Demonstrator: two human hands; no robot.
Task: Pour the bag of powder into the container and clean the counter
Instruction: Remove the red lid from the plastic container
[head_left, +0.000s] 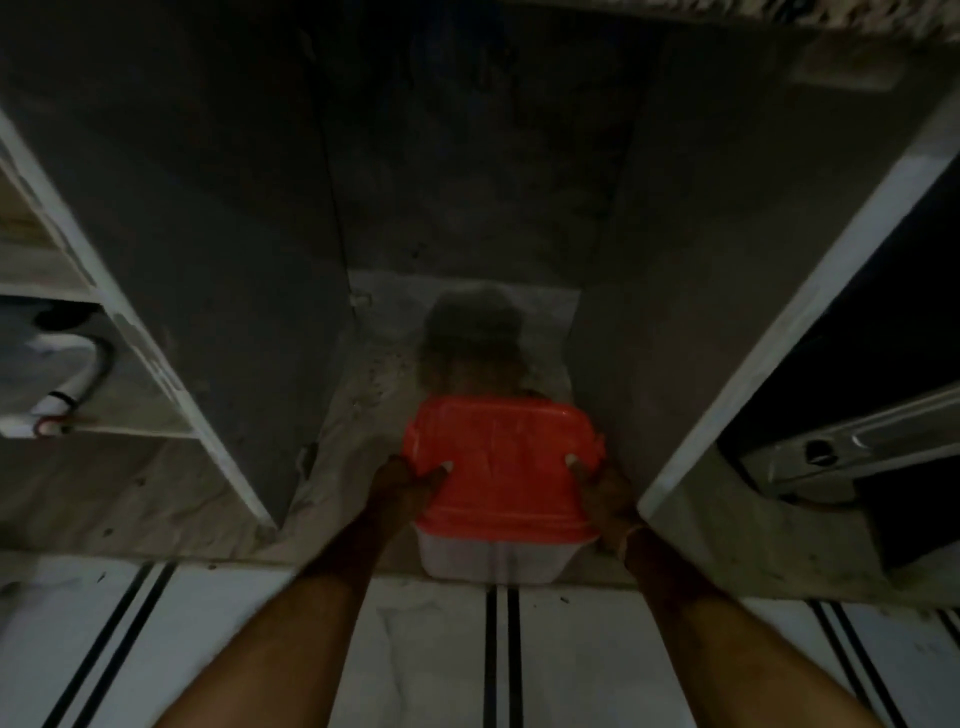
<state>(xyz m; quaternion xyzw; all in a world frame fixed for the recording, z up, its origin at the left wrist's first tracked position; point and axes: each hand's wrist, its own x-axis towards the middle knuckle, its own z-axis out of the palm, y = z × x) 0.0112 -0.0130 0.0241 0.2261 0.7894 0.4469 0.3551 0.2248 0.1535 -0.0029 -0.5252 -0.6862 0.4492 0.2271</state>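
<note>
Two hands hold one container at the mouth of a dim, low cabinet bay. It is a box with a bright orange-red lid and a pale, translucent body, and it sits on the bay's floor with its near end at the front edge, just above the tiled room floor. The left hand lies against the lid's left side, fingers bent over the rim and thumb up on top; its grip is pressed onto the container rather than spread. The right hand mirrors it on the right side, a fingertip showing on the lid's corner, its grip likewise closed against the box. Both forearms reach in from the bottom of the view.

Behind the container a dark, rounded shape stands deeper in the bay; the picture is too blurred and dim to say what it is, possibly another jar or pot. The bay's floor is grey and speckled with dark flecks. Grey side panels rise left and right of the box, the right one just beside the right hand.

Left of the bay, open shelves hold a white tube-like object with a dark band. On the right, a pale-edged door stands open, and beyond it a shiny metal rail lies in a dark compartment. White tiles with paired black lines cover the room floor.
</note>
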